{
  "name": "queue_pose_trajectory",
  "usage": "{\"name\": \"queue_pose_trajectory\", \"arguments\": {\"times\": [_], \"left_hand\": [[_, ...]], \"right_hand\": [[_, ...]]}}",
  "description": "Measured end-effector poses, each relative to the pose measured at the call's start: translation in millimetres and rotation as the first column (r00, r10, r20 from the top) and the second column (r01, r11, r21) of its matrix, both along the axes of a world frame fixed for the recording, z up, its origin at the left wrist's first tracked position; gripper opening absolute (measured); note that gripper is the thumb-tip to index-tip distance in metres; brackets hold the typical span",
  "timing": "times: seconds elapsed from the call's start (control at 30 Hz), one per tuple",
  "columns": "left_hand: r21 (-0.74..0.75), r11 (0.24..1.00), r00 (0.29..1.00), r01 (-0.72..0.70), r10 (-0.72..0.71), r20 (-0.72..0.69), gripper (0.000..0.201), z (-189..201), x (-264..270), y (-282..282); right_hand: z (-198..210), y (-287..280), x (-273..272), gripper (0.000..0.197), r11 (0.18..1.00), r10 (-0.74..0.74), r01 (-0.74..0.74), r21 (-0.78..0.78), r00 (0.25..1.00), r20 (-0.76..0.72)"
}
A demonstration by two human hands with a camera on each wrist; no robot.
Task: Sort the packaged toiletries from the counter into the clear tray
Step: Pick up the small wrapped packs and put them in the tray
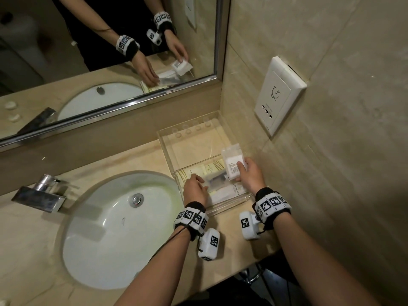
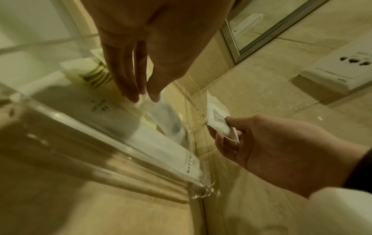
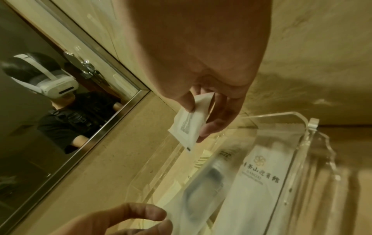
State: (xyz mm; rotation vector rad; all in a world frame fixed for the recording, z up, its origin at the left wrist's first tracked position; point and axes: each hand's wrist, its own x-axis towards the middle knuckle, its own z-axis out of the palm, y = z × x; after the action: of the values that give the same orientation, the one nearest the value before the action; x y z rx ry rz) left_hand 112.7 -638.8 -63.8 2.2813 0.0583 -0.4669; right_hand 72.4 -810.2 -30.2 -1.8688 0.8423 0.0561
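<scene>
Head view: I am pinching a white sachet [image 1: 233,166] in my right hand [image 1: 249,175] at centre frame, over the clear tray [image 1: 167,155]. My left hand [image 1: 195,188], fingers straight, is touching a frosted packet [image 1: 215,180] inside; I should be lowering the sachet flat beside it.

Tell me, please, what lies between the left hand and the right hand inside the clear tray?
A frosted packet with a dark item lies between left hand and right hand, above other packets in the clear tray; the head view shows it.
</scene>
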Motion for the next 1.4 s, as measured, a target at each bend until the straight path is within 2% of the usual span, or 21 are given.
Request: {"name": "queue_pose_trajectory", "arguments": {"times": [0.07,0.17,0.23,0.3,0.4,0.43,0.47,0.57,0.67,0.77,0.8,0.87,0.93,1.07,1.23,1.3,1.4], "left_hand": [[-0.017,1.0,0.999,-0.009,0.01,0.04,0.013,5.1,4.1,2.3],[-0.189,0.981,0.998,-0.037,0.046,0.045,0.004,16.2,11.8,0.6],[-0.322,0.941,0.994,-0.106,0.091,-0.063,0.018,26.4,14.7,-2.9],[-0.461,0.865,0.971,-0.196,0.108,-0.211,0.033,39.5,17.1,-5.9],[-0.585,0.766,0.92,-0.266,0.022,-0.39,0.06,51.3,20.5,-5.8],[-0.593,0.756,0.906,-0.277,0.0,-0.423,0.063,52.4,21.4,-4.5],[-0.594,0.749,0.897,-0.292,-0.002,-0.443,0.058,51.9,21.5,-3.5],[-0.553,0.768,0.901,-0.324,0.071,-0.429,0.02,43.2,18.4,1.3],[-0.509,0.809,0.918,-0.293,0.089,-0.387,0.023,31.0,18.4,6.1],[-0.525,0.797,0.917,-0.298,0.087,-0.389,0.023,27.3,14.9,7.6],[-0.534,0.787,0.912,-0.31,0.088,-0.4,0.024,26.9,13.5,6.8],[-0.55,0.764,0.899,-0.338,0.089,-0.429,0.024,25.9,10.1,3.2],[-0.554,0.754,0.888,-0.354,0.086,-0.452,0.023,25.7,6.5,-1.3],[-0.532,0.776,0.894,-0.338,0.088,-0.44,0.023,23.2,4.0,-6.1],[-0.544,0.771,0.906,-0.332,0.101,-0.41,0.027,24.6,9.4,-7.8],[-0.485,0.818,0.93,-0.309,0.153,-0.334,0.025,22.6,13.0,-7.9],[-0.303,0.925,0.968,-0.228,0.183,-0.171,0.018,19.8,14.0,-6.7]], "right_hand": [[2.2,1.1,-0.5,0.03,0.996,0.02,-0.021,0.089,1.0,0.011],[6.0,4.6,-0.6,0.032,0.981,0.049,-0.057,0.185,0.998,0.043],[8.3,9.0,-0.7,0.028,0.979,0.055,-0.071,0.191,0.995,0.088],[11.9,13.5,-2.1,0.017,0.989,0.048,-0.073,0.129,0.981,0.187],[21.1,19.4,-5.4,0.009,0.99,0.121,-0.136,0.031,0.946,0.3],[22.3,20.5,-6.6,0.011,0.986,0.149,-0.165,0.024,0.936,0.32],[22.0,20.7,-7.8,0.015,0.982,0.177,-0.189,0.006,0.929,0.325],[18.7,19.3,-9.5,0.028,0.98,0.2,-0.195,-0.047,0.933,0.298],[20.7,19.4,-10.3,0.036,0.994,0.085,-0.102,0.048,0.955,0.284],[20.1,20.3,-10.1,0.025,0.968,-0.099,0.039,0.247,0.966,0.238],[19.7,21.2,-10.0,0.028,0.95,-0.122,0.058,0.308,0.974,0.192],[15.8,21.8,-10.3,0.043,0.936,-0.078,0.042,0.349,0.993,0.089],[12.3,22.6,-9.9,0.045,0.946,-0.032,0.014,0.323,0.998,0.05],[7.0,18.1,-5.4,0.029,0.971,-0.044,0.031,0.238,0.998,0.05],[9.6,4.0,7.5,0.024,0.994,0.087,-0.089,0.067,0.995,0.039],[8.1,-0.5,14.9,0.024,0.978,0.186,-0.186,-0.1,0.983,-0.007],[3.7,-1.7,22.1,0.026,0.904,0.278,-0.314,-0.289,0.947,-0.16]]}}
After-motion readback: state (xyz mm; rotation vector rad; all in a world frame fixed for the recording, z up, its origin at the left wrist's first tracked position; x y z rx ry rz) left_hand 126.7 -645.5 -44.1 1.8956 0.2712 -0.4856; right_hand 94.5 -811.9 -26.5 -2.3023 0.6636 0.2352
